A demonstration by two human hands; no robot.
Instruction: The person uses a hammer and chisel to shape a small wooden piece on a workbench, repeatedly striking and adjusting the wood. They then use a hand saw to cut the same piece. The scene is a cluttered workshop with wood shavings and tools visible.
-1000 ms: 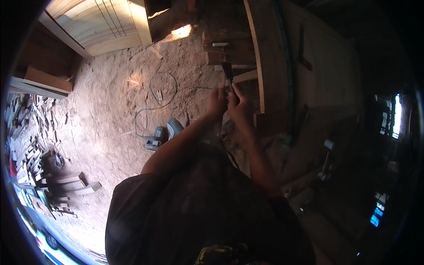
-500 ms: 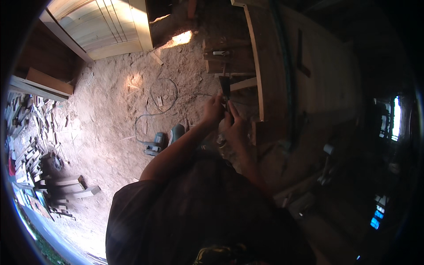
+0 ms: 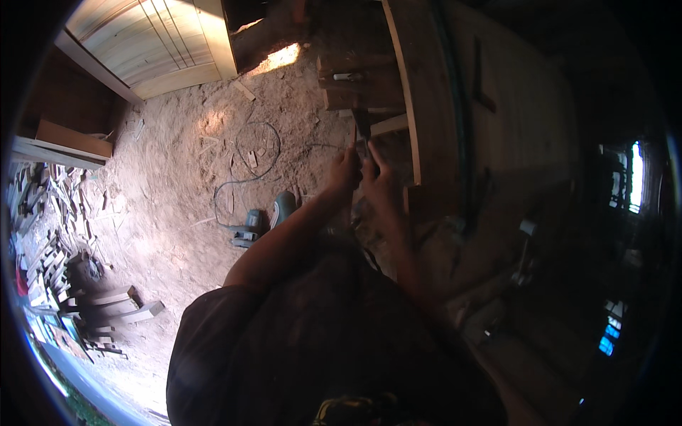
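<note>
Tool advanced | left hand clenched, right hand grasping tool | plank edge rightward; floor roomier leftward

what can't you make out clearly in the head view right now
All in the head view:
The dark tool: handle mostly hidden by the right hand; exact kind lost in shadow.
The left hand: its curled shape hides whether it holds anything.
The footwear: partly covered by the left forearm.
The pale wooden panel: cut off by the top edge.
The clutter at right: too dark.
</note>
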